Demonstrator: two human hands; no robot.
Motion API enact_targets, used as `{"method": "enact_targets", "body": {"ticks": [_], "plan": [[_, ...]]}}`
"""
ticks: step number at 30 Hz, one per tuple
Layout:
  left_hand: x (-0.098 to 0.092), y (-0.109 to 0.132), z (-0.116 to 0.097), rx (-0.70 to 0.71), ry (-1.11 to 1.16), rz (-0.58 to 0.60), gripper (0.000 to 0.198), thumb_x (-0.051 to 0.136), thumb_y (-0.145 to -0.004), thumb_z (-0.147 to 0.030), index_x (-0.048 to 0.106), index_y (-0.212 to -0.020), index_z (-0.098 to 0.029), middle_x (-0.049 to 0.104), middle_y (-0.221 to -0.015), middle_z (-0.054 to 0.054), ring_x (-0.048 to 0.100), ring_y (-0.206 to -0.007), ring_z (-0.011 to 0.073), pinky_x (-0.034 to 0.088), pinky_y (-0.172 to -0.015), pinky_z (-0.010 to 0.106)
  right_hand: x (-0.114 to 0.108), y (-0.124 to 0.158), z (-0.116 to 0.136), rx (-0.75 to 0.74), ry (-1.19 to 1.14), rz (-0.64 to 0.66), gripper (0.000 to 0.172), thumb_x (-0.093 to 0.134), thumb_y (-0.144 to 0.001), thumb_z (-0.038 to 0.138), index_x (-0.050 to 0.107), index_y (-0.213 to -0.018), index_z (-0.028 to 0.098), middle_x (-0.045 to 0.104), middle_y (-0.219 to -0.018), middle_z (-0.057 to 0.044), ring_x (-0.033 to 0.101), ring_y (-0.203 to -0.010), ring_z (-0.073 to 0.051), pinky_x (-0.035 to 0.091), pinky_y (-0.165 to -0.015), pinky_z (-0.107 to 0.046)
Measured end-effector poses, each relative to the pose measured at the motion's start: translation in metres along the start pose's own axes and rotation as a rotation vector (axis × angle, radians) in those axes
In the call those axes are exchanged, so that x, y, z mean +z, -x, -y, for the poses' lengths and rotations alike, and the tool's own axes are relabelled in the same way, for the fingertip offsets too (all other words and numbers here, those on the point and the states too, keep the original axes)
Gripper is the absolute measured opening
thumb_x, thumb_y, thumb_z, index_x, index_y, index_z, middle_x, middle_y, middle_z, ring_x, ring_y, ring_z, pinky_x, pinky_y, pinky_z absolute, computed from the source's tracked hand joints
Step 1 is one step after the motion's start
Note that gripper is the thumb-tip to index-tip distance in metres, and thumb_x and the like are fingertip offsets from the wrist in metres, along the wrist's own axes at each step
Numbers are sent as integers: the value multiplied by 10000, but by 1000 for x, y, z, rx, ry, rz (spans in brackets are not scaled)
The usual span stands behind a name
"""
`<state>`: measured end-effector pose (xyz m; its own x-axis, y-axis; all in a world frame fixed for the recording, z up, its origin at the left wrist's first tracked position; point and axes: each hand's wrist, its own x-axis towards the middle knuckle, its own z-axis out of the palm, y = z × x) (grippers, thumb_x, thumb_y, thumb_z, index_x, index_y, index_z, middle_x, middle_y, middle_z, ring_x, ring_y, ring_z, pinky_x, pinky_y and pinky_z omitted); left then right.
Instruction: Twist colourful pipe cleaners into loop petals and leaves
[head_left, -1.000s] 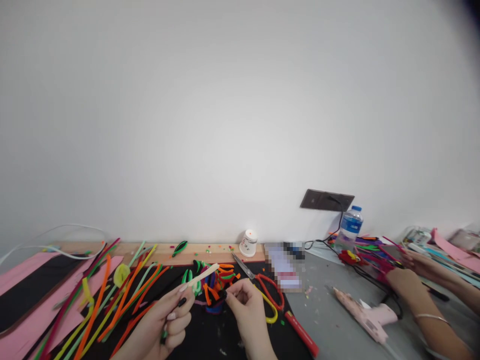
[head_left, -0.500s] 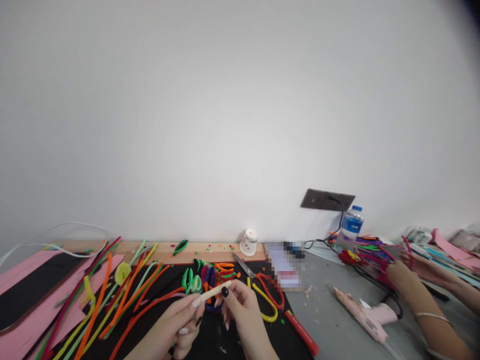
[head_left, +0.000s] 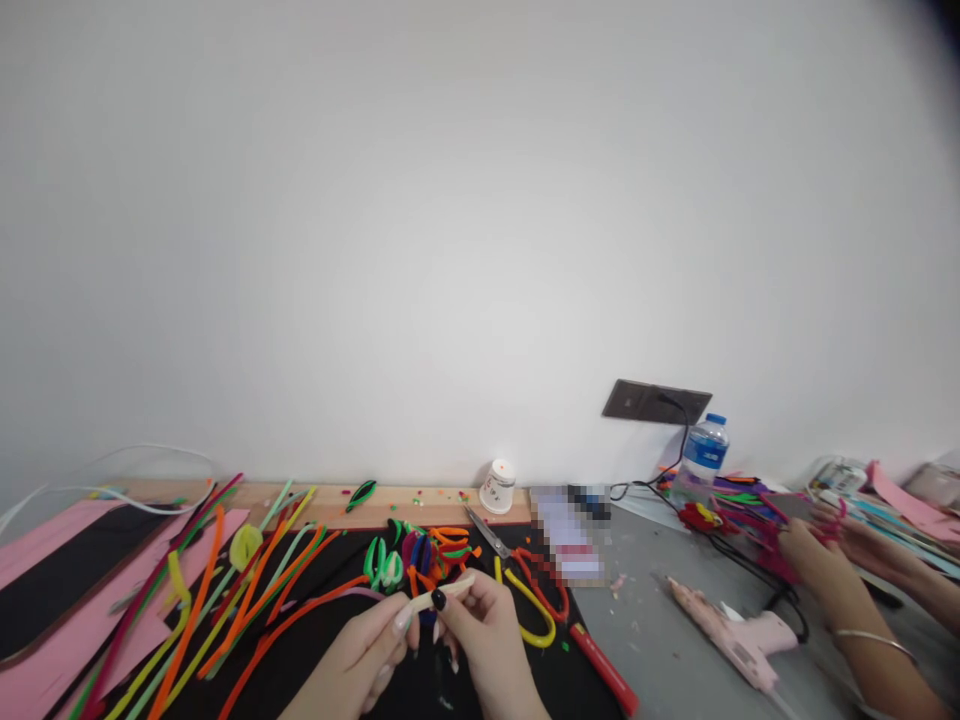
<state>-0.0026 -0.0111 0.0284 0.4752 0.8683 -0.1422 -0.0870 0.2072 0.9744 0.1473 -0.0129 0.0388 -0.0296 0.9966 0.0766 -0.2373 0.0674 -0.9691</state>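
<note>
Head view: left hand [head_left: 367, 655] and right hand [head_left: 487, 630] both pinch a cream pipe cleaner [head_left: 459, 584], barely curved, low over the black mat [head_left: 465, 690], just before a pile of looped pieces [head_left: 420, 552], many straight pipe cleaners [head_left: 225, 590] lying unshaped at left.
</note>
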Motion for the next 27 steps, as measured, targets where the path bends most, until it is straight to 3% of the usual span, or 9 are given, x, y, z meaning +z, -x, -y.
{"method": "enact_targets", "body": {"ticks": [8, 12, 21, 27], "plan": [[-1, -1, 2, 7, 21, -33, 514, 458, -670, -708, 453, -665, -194, 265, -460, -119, 133, -354, 27, 81, -332, 175, 6, 3, 1, -26, 25, -11, 336, 675, -675, 390, 454, -572, 159, 434, -438, 70, 306, -334, -28, 209, -336, -156], [-4, -4, 3, -26, 77, -36, 531, 507, -613, -723, 451, -655, -197, 294, -442, -121, 142, -335, 21, 81, -313, 166, 7, 6, 3, -57, 133, -12, 307, 656, -700, 354, 477, -561, 146, 369, -450, 80, 288, -381, -34, 198, -373, -162], [-4, -8, 8, -45, 163, -79, 544, 551, -561, -726, 455, -628, -195, 284, -376, -142, 106, -285, 9, 69, -273, 151, 7, 10, 3, -106, 235, 14, 282, 532, -813, 358, 604, -671, 125, 370, -448, 65, 320, -381, -53, 241, -379, -171], [-4, -7, 6, -115, 210, 59, 504, 577, -585, -686, 440, -616, -201, 296, -382, -139, 101, -277, 10, 82, -256, 152, 5, 8, 9, -186, 321, 31, 172, 560, -782, 258, 626, -684, 133, 546, -710, -15, 414, -437, -57, 292, -384, -168]]}}
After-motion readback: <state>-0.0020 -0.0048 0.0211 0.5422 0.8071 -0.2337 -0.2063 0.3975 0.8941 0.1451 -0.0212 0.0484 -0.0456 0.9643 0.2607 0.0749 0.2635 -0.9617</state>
